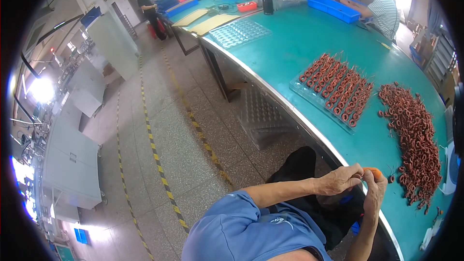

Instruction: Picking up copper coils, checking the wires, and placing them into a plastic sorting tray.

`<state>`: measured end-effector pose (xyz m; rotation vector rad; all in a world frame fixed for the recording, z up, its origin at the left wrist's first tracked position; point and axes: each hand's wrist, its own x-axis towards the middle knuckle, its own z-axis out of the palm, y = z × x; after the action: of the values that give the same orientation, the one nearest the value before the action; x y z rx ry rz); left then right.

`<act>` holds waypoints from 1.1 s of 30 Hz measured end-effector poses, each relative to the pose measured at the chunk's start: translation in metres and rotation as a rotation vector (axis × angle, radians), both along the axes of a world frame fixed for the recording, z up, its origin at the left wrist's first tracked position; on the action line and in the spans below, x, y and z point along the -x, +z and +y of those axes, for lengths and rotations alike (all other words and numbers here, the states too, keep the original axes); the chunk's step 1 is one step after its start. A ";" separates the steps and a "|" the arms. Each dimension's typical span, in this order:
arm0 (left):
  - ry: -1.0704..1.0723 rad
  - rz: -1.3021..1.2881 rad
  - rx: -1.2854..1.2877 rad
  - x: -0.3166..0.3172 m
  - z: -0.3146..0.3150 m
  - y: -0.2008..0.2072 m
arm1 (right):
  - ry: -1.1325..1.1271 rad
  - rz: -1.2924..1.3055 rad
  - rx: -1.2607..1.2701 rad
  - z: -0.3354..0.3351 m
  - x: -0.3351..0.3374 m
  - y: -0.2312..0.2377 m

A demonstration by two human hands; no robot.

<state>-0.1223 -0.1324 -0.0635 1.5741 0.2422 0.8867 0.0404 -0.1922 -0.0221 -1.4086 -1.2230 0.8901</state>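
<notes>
My left hand [340, 180] is closed in a pinch at the table's front edge, its fingertips meeting those of my right hand. What it pinches is too small to make out. My right hand [374, 194] is closed too, thumb against fingers. A bright orange piece [373, 172] shows along its index finger; whether it is held or worn I cannot tell. Just right of the hands lies a single copper-coloured coil ring [391, 179]. Beyond, a large heap of copper-coloured wire-wound rings [411, 140] spreads out. Left of the heap, similar rings [338, 89] stand in rows in a clear plastic tray [309, 97].
The green tabletop [280, 48] curves away to the far left, bearing another clear tray [239, 33], yellow boards [212, 23] and a blue bin [333, 9]. A person in stripes [384, 17] sits across. Stacked clear trays [263, 113] stand beneath. A white-blue object [450, 166] sits right.
</notes>
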 end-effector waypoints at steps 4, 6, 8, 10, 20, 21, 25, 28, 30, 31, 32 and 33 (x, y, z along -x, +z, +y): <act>-0.043 0.128 -0.006 0.004 -0.001 0.003 | -0.042 0.022 -0.036 -0.004 0.003 -0.003; 0.131 0.106 -0.306 0.002 -0.002 0.001 | -0.064 0.034 -0.046 -0.006 0.004 -0.003; 0.176 0.137 -0.260 0.002 -0.001 0.002 | -0.202 -0.437 -0.175 -0.007 0.005 -0.002; 0.285 0.167 -0.266 0.000 0.003 0.002 | -0.257 -0.696 -0.424 -0.012 0.016 -0.002; -0.220 -0.054 0.378 0.001 0.008 0.007 | -0.274 -0.487 -0.324 -0.017 0.011 0.000; -0.191 -0.017 0.373 -0.003 0.008 0.006 | -0.271 -0.429 -0.293 -0.018 0.010 -0.002; -0.217 -0.115 0.589 -0.012 0.009 -0.003 | -0.257 -0.924 -0.661 -0.017 0.023 0.000; -0.156 -0.182 0.576 -0.012 -0.003 0.006 | -0.333 -0.265 -0.337 -0.015 0.026 0.003; -0.073 -0.216 0.526 -0.014 -0.011 0.015 | -0.287 -0.056 -0.346 -0.008 0.016 -0.007; -0.072 -0.216 0.526 -0.015 -0.010 0.015 | -0.241 0.152 -0.351 -0.004 0.015 -0.013; -0.072 -0.234 0.546 -0.014 -0.007 0.014 | -0.247 0.301 -0.309 0.000 0.016 -0.019; -0.073 -0.252 0.567 -0.014 -0.005 0.013 | -0.248 0.302 -0.309 0.003 0.017 -0.023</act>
<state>-0.1080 -0.1372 -0.0501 0.9329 0.2290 0.8562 0.0231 -0.1894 -0.0448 -1.1019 -0.8908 0.6785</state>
